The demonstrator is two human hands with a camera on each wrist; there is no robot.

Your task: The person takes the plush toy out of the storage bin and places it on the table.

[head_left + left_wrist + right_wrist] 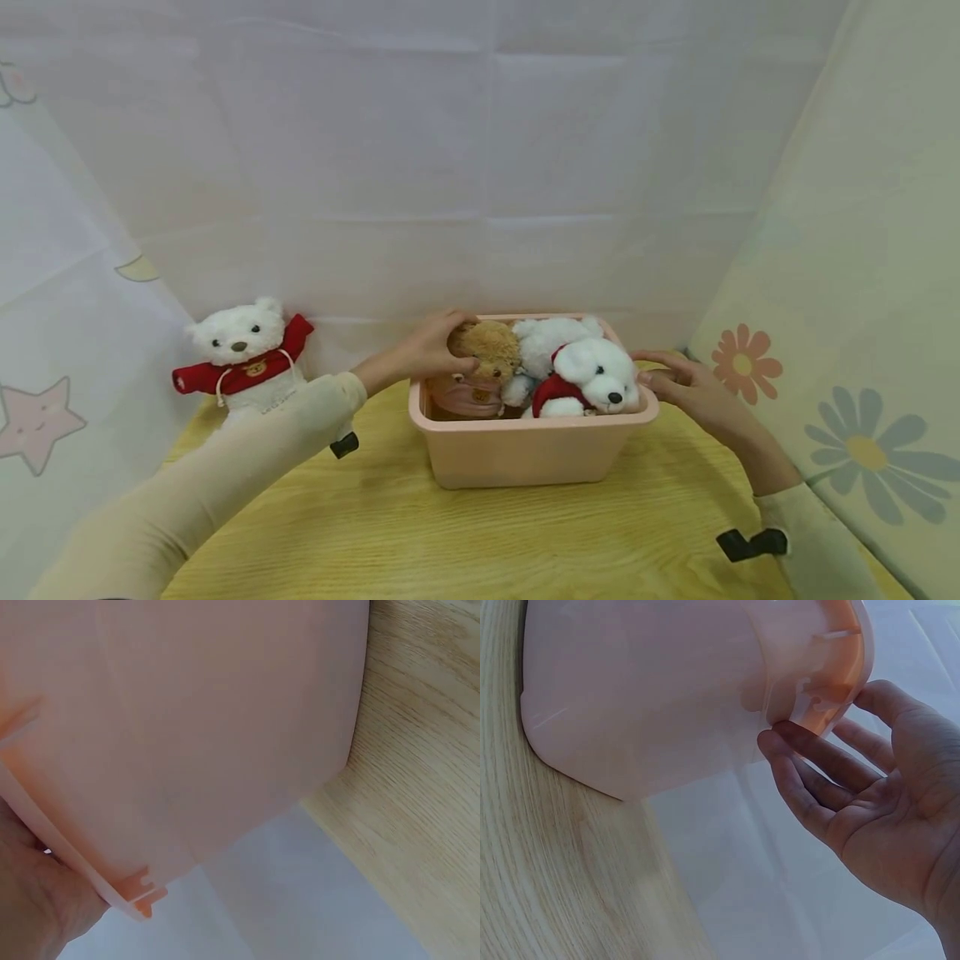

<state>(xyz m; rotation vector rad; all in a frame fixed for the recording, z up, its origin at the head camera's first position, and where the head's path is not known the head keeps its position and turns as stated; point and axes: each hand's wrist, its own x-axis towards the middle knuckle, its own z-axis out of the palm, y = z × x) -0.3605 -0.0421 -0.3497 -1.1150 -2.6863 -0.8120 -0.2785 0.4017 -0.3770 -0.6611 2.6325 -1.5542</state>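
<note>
A pink plastic bin stands on the wooden table with several plush toys inside. My left hand reaches over the bin's left rim and holds the head of a brown teddy bear, thumb beside its face. In the left wrist view, only part of the left hand shows behind the rim. A white plush dog in red sits at the bin's right, before another white plush toy. My right hand touches the bin's right end; in the right wrist view its loosely bent fingers lie by the rim.
A white teddy bear in a red hoodie sits left of the bin, partly hidden by my left sleeve. White cloth hangs behind, with printed cloth on both sides. The wooden table extends in front of the bin.
</note>
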